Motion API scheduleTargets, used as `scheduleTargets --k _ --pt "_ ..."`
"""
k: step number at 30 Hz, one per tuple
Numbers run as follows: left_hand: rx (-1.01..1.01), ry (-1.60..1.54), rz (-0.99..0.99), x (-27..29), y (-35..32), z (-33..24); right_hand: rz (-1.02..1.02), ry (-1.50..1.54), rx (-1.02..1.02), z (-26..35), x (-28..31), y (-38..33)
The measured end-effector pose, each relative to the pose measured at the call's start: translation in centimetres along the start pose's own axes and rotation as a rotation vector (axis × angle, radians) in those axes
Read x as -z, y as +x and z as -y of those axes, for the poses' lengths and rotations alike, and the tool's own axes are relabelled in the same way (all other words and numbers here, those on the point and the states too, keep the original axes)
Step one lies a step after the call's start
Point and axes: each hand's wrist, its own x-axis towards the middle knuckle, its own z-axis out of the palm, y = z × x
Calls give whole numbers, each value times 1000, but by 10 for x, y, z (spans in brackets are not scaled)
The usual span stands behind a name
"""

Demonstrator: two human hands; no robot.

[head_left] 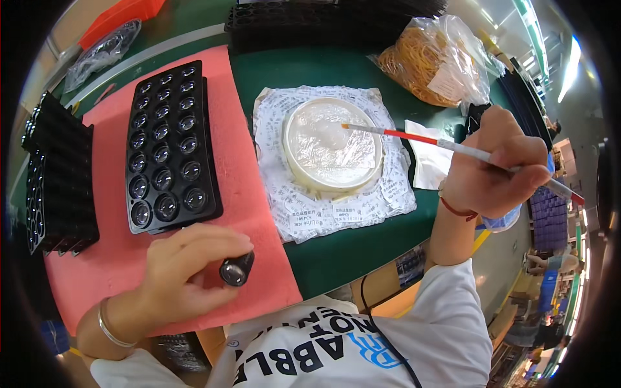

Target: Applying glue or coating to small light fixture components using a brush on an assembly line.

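My left hand (184, 275), over the pink foam mat (240, 194), grips a short black lens barrel (236, 269) whose glassy end points toward me. Between the fingers of my right hand (495, 165) is a thin brush (420, 138) with a red and white handle. Its tan tip is over a round white dish (287, 155) of clear, shiny gel; whether it touches the gel I cannot tell. The dish rests on a square pad (268, 142) covered in printed white labels. On the mat, a black tray (206, 174) holds rows of round lens pieces.
Stacked black trays (68, 187) stand at the left, with more black trays (291, 29) at the back. A clear bag of rubber bands (417, 61) lies back right, near a white tissue (428, 161). A red bin (123, 19) and crumpled plastic (103, 55) are far left.
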Motion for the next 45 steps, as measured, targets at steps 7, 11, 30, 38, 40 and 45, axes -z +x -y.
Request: scheduleTargets --k 7,11,30,38,40,45 --pt "-13 9 30 2 -1 -4 6 196 -87 2 -6 0" --pt "19 -22 15 2 -2 -1 56 312 -141 0 -9 -4" --pt "218 -76 45 8 0 -9 -27 428 -274 -11 -13 1" --pt "536 -619 -158 11 -6 -10 -266 759 -683 -12 -17 8" --pt "545 -642 -156 13 -5 -11 -314 731 -722 -10 -16 6" --pt "508 -722 -180 11 -11 -10 -385 730 -818 -18 -17 7"
